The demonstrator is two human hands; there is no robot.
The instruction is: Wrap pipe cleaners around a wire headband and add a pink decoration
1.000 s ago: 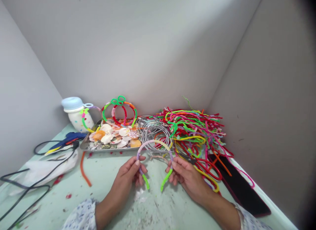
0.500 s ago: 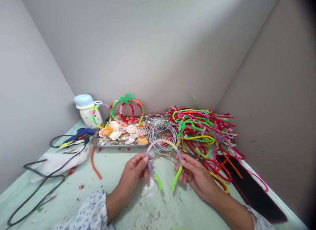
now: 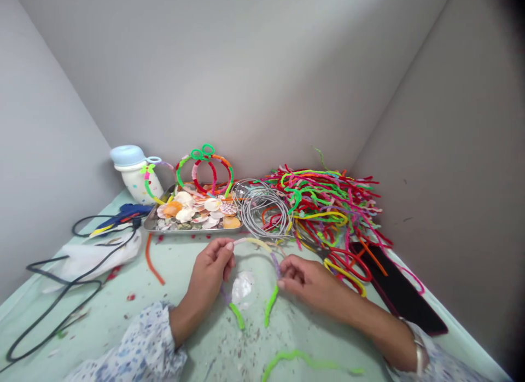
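At the lower centre of the frame, a person in blue-flecked sleeves (image 3: 135, 343) is holding a pastel pipe-cleaner-wrapped headband (image 3: 259, 242) over a pale green tablecloth (image 3: 192, 354), its bright green ends pointing toward the wearer. The left hand (image 3: 211, 267) is pinching the band's upper left between thumb and forefinger, apparently steadying the curve. The right hand (image 3: 307, 281) is curling its fingers at the purple stretch opposite, thumb close against it; whether they are gripping or merely touching, one cannot tell. A loose green pipe cleaner (image 3: 297, 353) is lying at the bottom edge, probably within easy reach.

Beyond the hands, a metal tray (image 3: 192, 232) is corralling seashells (image 3: 184, 214), while a green-topped hoop (image 3: 229, 174) is standing at its back, seemingly leaning there for support. A coil of grey wire (image 3: 262, 229) is sitting beside the tray, and a heap of pipe cleaners (image 3: 328, 190) is filling the right of centre, perhaps pushed back to free working room. At the left, a lidded bottle (image 3: 139, 185) is standing near the wall.
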